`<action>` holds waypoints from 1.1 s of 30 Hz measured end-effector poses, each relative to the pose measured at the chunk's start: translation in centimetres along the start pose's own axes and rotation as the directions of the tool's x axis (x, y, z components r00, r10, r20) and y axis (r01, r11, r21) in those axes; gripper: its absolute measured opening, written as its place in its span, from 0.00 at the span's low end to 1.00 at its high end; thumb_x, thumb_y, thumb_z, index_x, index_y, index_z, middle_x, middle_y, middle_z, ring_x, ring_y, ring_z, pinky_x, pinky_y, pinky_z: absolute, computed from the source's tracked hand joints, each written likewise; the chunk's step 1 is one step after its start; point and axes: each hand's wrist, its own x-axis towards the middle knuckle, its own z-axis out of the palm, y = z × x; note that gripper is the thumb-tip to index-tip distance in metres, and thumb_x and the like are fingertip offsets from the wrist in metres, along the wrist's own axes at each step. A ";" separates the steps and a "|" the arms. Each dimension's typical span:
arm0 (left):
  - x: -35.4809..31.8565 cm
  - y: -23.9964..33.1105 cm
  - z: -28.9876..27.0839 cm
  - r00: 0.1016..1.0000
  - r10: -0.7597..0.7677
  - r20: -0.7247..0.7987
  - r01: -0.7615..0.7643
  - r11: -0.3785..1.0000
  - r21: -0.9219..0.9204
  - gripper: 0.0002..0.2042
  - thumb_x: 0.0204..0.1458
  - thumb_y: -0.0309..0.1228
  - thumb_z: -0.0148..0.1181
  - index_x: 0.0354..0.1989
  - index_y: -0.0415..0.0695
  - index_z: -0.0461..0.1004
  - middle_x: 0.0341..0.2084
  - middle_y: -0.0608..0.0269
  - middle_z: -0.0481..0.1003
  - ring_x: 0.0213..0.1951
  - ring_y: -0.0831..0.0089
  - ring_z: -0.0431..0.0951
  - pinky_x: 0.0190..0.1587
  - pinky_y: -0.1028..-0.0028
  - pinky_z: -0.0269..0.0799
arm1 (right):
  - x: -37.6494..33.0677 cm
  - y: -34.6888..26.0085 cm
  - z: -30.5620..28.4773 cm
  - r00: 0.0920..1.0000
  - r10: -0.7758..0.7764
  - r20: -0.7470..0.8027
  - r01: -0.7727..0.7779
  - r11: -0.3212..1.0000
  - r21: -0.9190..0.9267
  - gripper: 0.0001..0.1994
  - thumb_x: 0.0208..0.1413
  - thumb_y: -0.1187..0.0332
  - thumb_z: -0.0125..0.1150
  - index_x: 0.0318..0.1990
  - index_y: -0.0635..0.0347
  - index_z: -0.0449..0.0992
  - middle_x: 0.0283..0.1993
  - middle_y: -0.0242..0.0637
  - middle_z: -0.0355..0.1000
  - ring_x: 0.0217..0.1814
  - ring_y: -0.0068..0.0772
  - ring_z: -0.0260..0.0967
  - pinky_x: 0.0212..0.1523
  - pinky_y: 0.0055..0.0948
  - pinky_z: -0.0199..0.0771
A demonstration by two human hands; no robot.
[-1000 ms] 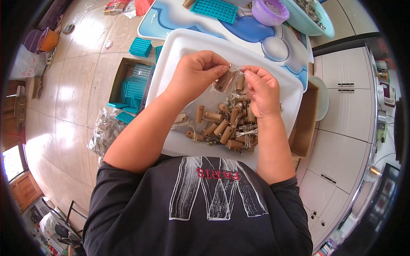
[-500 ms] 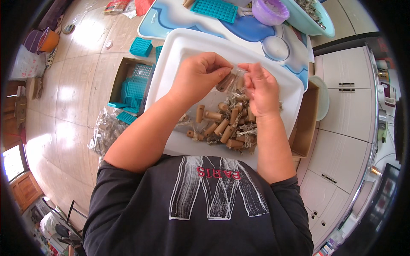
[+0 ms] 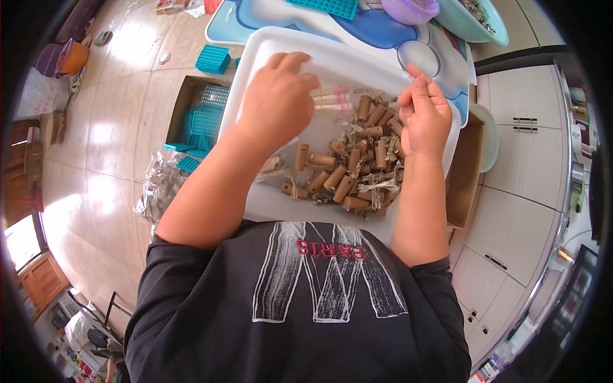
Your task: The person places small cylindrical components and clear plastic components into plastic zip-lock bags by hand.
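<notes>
in the one view, from my head, my left hand (image 3: 281,92) hangs over the far left part of the white tray (image 3: 351,67), thumb and forefinger apart, and i see nothing between them; its other fingers are hidden. my right hand (image 3: 424,115) is raised over the tray's right side, forefinger straight and away from the rest, and i cannot tell whether the thumb pinches anything thin. the brown cylinders (image 3: 354,160) lie heaped in the tray, tangled with pale strings (image 3: 377,185), between and nearer me than my hands. i judge that i am between pieces in handling these cylinders, and a next move would call for thumb and fingertip closing on one alone, without dragging its neighbours' strings. counting: one tray; roughly twenty cylinders showing, more perhaps buried; clear pink-edged packets (image 3: 338,99) beyond the heap, too overlapped to number; two cardboard boxes, one at left (image 3: 181,115), one at right (image 3: 469,163); one teal block (image 3: 212,59) on the floor; one teal rack (image 3: 325,6), one purple bowl (image 3: 412,11) and one turquoise basin (image 3: 472,32) past the tray; one clear bag (image 3: 161,191), stuffed, at left.
</notes>
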 end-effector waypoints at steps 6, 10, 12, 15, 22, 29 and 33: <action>-1.8 0.3 1.7 0.681 0.134 0.720 0.116 0.951 -0.287 0.09 0.37 0.25 0.58 0.30 0.45 0.74 0.33 0.58 0.71 0.39 0.59 0.71 0.43 0.65 0.67 | -0.1 0.1 0.0 1.000 0.003 0.001 -0.003 1.000 0.027 0.12 0.59 0.70 0.46 0.47 0.66 0.68 0.25 0.31 0.66 0.18 0.15 0.52 0.18 0.14 0.52; -3.2 0.8 2.7 0.587 0.182 0.788 -0.175 0.980 -0.096 0.12 0.34 0.30 0.63 0.31 0.46 0.75 0.32 0.58 0.70 0.40 0.60 0.71 0.41 0.66 0.67 | 0.3 0.3 -1.0 0.999 0.032 0.032 -0.036 0.990 0.136 0.10 0.59 0.70 0.45 0.43 0.65 0.69 0.23 0.28 0.63 0.17 0.15 0.50 0.17 0.14 0.49; -3.4 0.9 3.0 0.573 0.198 0.795 -0.229 0.971 -0.076 0.13 0.33 0.31 0.65 0.31 0.46 0.75 0.31 0.57 0.71 0.39 0.60 0.72 0.40 0.65 0.67 | 0.3 0.2 -1.2 0.998 0.047 0.044 -0.053 0.985 0.162 0.09 0.59 0.70 0.45 0.42 0.65 0.69 0.22 0.27 0.61 0.16 0.15 0.49 0.16 0.14 0.48; -2.5 0.5 2.7 0.490 0.178 0.853 -0.147 0.982 -0.120 0.14 0.32 0.33 0.66 0.30 0.45 0.74 0.29 0.57 0.72 0.36 0.61 0.73 0.38 0.64 0.68 | 0.1 0.1 -1.1 0.997 0.064 0.053 -0.073 0.981 0.179 0.09 0.59 0.68 0.47 0.39 0.65 0.69 0.20 0.26 0.59 0.15 0.14 0.48 0.15 0.15 0.45; 0.4 -1.2 -0.4 0.587 0.229 0.776 0.497 0.655 -0.569 0.10 0.42 0.29 0.62 0.31 0.40 0.71 0.24 0.64 0.72 0.29 0.74 0.73 0.32 0.74 0.68 | -0.4 0.4 -1.5 0.976 0.116 0.184 -0.124 0.992 0.029 0.17 0.55 0.56 0.54 0.31 0.65 0.73 0.18 0.25 0.58 0.16 0.12 0.47 0.16 0.14 0.45; 1.1 -1.3 -0.6 0.774 0.005 0.633 0.627 0.132 -0.768 0.09 0.49 0.32 0.60 0.33 0.41 0.71 0.25 0.69 0.73 0.23 0.83 0.72 0.27 0.83 0.67 | -1.8 -0.2 -0.7 0.911 0.178 0.371 -0.056 0.947 -0.315 0.24 0.54 0.48 0.50 0.37 0.66 0.74 0.22 0.23 0.60 0.21 0.10 0.51 0.20 0.11 0.49; 1.3 -1.1 -0.9 0.782 -0.082 0.618 0.623 0.134 -0.770 0.09 0.50 0.33 0.59 0.33 0.41 0.70 0.23 0.68 0.73 0.24 0.83 0.73 0.26 0.83 0.67 | -2.1 -0.8 -0.2 0.913 0.151 0.380 -0.086 0.980 -0.182 0.21 0.54 0.53 0.54 0.38 0.68 0.73 0.27 0.29 0.68 0.18 0.11 0.52 0.21 0.10 0.53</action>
